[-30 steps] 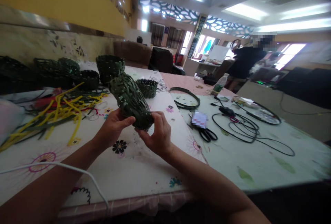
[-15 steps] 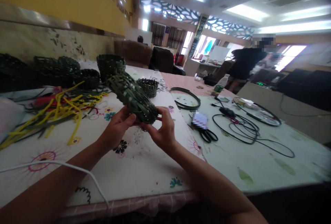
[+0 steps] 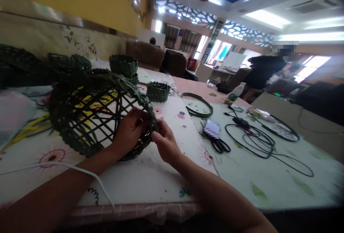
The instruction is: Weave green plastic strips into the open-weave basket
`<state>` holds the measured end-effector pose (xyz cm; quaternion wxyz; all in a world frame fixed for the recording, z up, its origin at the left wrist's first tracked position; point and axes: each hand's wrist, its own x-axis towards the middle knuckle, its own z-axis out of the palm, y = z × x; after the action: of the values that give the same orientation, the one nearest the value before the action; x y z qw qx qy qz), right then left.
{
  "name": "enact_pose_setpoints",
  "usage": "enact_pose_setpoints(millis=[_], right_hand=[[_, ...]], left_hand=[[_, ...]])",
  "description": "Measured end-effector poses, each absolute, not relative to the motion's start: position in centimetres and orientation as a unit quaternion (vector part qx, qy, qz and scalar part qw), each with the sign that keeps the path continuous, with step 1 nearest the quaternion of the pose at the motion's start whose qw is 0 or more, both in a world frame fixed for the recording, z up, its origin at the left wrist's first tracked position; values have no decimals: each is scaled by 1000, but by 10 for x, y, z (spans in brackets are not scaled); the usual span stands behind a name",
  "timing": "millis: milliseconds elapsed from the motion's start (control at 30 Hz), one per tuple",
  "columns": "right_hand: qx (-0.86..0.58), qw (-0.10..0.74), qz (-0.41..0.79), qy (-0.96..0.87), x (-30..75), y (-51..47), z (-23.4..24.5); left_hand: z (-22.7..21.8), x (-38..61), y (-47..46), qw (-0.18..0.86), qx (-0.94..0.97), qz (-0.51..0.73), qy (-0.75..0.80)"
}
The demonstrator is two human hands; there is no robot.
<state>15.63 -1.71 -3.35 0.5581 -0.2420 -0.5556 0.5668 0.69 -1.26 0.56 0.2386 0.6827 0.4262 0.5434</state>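
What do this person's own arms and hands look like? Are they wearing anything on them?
Both the left hand and the right hand are bare, without gloves. No sleeve, watch or bracelet shows on either arm; some fingers are hidden, so I can't rule out rings. A thin white cord crosses the view in front of the left forearm.

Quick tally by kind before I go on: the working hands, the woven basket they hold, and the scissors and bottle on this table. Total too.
Hands: 2 (left hand, right hand)
Held woven basket: 1
Scissors: 1
Bottle: 1
Total: 5
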Motion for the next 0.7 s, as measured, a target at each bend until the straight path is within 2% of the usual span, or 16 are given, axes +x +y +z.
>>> enact_pose_setpoints(millis=[100,233,300,500,700], right_hand=[[-258,551,618,-498,157,-17,-36],[-286,561,650,-424,159,-14,-40],[-302,559,656,-407,161,-9,-43],[-296,516,655,-465,169,7,-48],[-299,487,584,-577,178,7,-34]], left_hand=[[6,7,-9,284,674,525,435],[-1,5,3,472,624,454,425],[-5,4,9,522,606,423,426],[-9,6,9,524,564,452,449],[-4,15,-7,500,540,494,463]])
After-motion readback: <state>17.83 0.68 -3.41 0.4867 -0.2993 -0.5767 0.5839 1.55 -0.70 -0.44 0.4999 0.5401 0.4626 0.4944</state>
